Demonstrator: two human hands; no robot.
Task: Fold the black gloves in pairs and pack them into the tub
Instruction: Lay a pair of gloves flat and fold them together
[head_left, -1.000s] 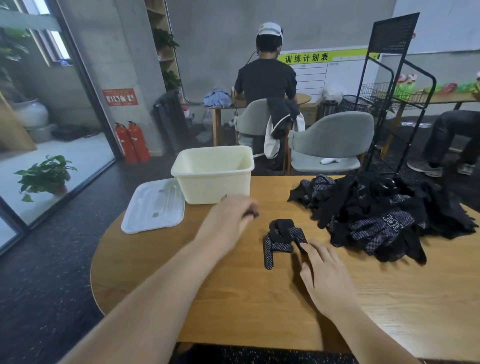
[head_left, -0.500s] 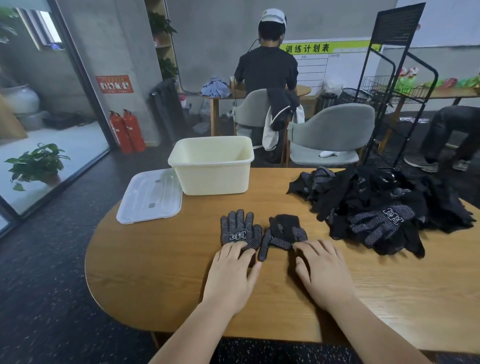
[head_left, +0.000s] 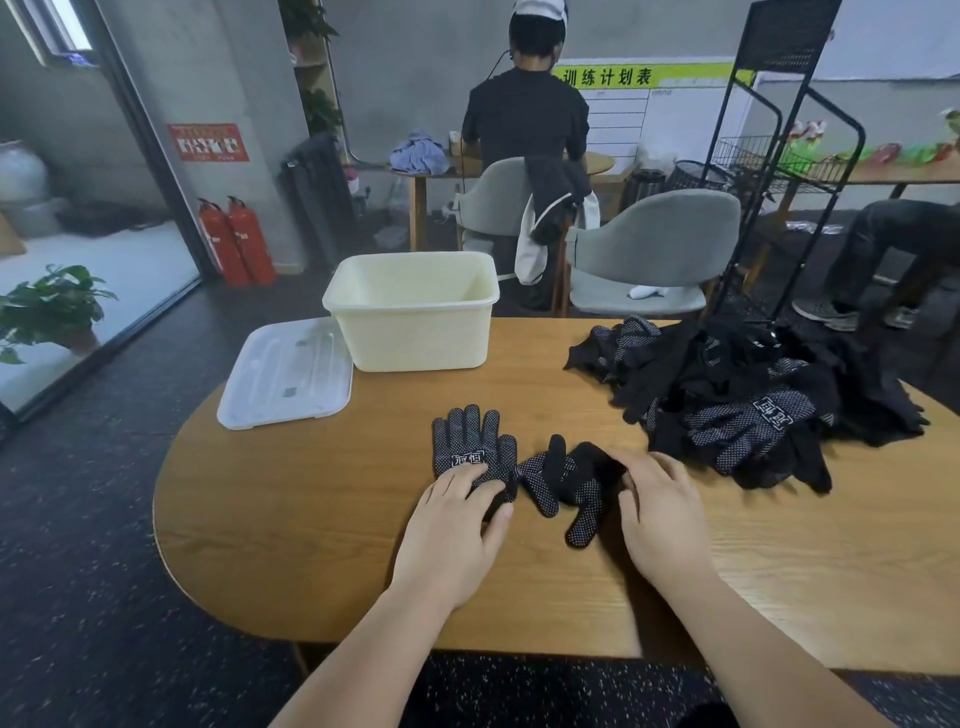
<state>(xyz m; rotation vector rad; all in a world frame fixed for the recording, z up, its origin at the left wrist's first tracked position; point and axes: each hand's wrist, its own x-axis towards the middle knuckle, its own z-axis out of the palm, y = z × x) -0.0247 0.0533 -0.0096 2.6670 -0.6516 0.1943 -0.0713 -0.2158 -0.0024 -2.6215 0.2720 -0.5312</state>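
Observation:
A black dotted glove (head_left: 470, 441) lies flat on the wooden table (head_left: 322, 530), fingers pointing away from me. My left hand (head_left: 452, 525) rests on its cuff with straight fingers. Right of it lies a second black glove (head_left: 563, 480), crumpled. My right hand (head_left: 657, 514) touches that glove's right side, fingertips on the fabric. A pile of black gloves (head_left: 737, 400) covers the table's right part. The cream tub (head_left: 413, 314) stands at the far edge, and I see nothing inside it.
A white lid (head_left: 285, 371) lies left of the tub. Behind the table stand two grey chairs (head_left: 649, 249), a black wire rack (head_left: 779, 171) and a person seated with their back to me. The table's edge curves on the left.
My left hand laid a glove flat and now rests on its cuff. My right hand moved forward onto the crumpled glove, which has partly unfolded.

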